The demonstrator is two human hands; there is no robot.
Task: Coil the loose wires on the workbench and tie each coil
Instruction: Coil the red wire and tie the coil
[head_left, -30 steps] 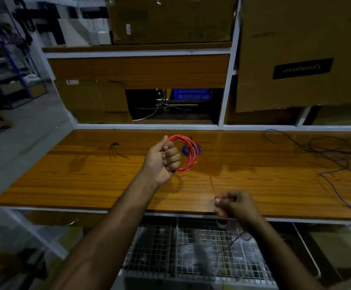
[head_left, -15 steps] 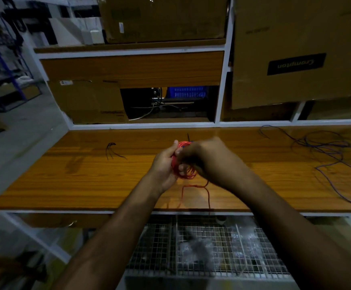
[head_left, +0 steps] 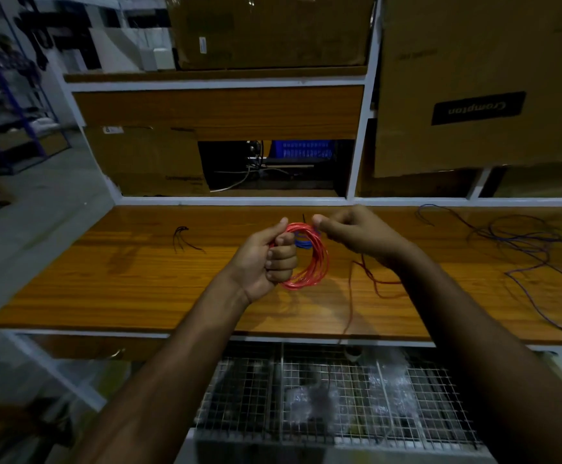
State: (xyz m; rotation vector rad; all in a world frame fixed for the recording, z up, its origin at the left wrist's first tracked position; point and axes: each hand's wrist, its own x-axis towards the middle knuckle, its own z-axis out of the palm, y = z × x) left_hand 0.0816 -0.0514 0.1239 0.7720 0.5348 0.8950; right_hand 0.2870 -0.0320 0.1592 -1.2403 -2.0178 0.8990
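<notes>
My left hand [head_left: 269, 256] grips a coil of red wire [head_left: 316, 262] above the middle of the wooden workbench [head_left: 138, 289]. The coil stands upright, its left side hidden in my fist. At the coil's top my right hand [head_left: 356, 236] pinches the red wire. The free red tail [head_left: 351, 296] hangs below that hand and trails off the bench's front edge. A blue coil [head_left: 303, 241] lies on the bench behind the red one, mostly hidden. Loose purple wire [head_left: 534, 249] sprawls over the right part of the bench.
A small bundle of black wire [head_left: 182, 237] lies on the bench at the left. Cardboard boxes [head_left: 473, 82] fill the shelves behind. A wire-mesh basket [head_left: 333, 396] with plastic bags sits below the bench's front edge.
My right hand carried the wire from the front edge up to the coil, adding a loop, and now sits at the coil's top right. The red tail is shorter.
</notes>
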